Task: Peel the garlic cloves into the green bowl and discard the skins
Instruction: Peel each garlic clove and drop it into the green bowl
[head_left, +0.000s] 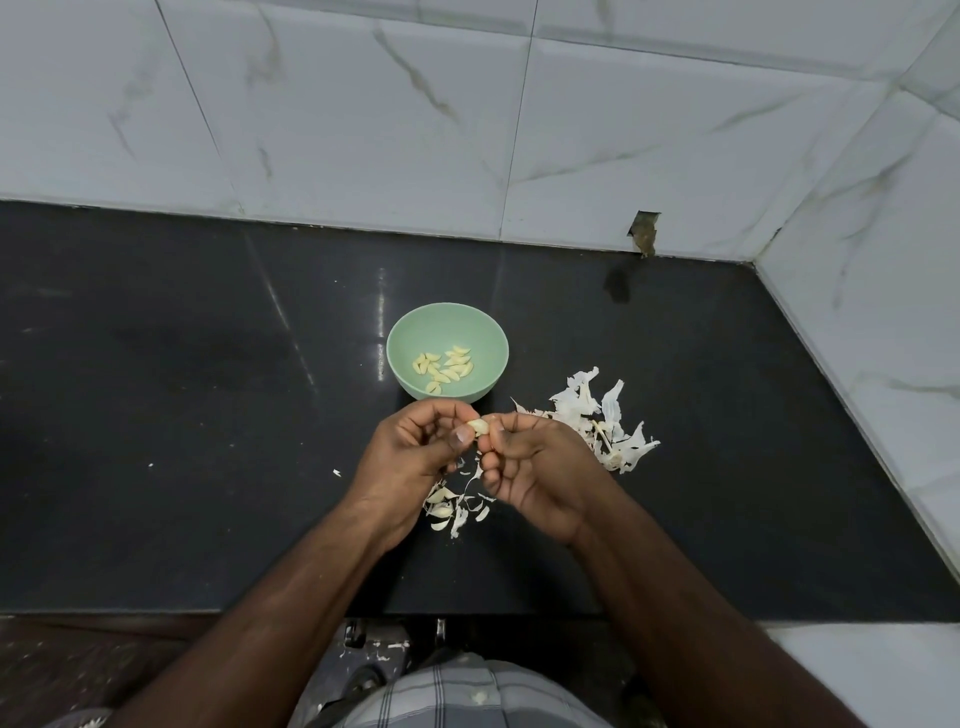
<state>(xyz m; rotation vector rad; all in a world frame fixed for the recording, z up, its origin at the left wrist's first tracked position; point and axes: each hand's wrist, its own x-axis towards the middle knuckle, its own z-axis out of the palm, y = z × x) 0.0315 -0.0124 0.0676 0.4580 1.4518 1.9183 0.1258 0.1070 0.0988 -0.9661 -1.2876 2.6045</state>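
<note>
Small pale garlic clove is pinched between both hands just in front of the pale green plastic bowl, long axis running hand to hand. Left hand grips it thumb-and-finger; right hand fingertips are clamped on its end (picking skin, I'd guess).

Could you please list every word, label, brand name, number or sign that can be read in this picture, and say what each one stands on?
There are none: no readable text shows anywhere.
Round pale green plastic bowl: plain, no print or mark.
Glossy black stone counter: only reflections and smudges.
White marbled wall tiles: veining only, no writing.
Checked grey cloth at the bottom edge: pattern only, no label.
</note>
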